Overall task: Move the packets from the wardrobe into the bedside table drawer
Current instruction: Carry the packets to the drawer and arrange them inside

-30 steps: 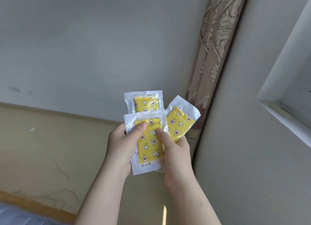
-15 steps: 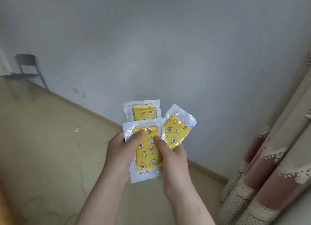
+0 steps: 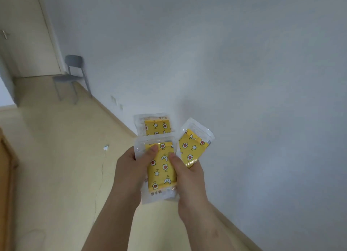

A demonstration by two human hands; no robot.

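The three packets [image 3: 193,147] are fanned out in both hands, well right of the grey chair [image 3: 73,76]. The drawer isn't in sight. For the carry there, I'd squeeze the slippery wrappers together so none slides out. Left hand [image 3: 129,168] and right hand [image 3: 189,177] each have a narrow grip, thumb pinched down on the front packet [image 3: 161,168].

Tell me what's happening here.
A person holds three yellow packets fanned out in both hands. The left hand and right hand both pinch the front packet with thumbs on top; the back packet sticks up behind it, and the tilted packet leans right. No drawer is in view; a grey chair stands by a door.
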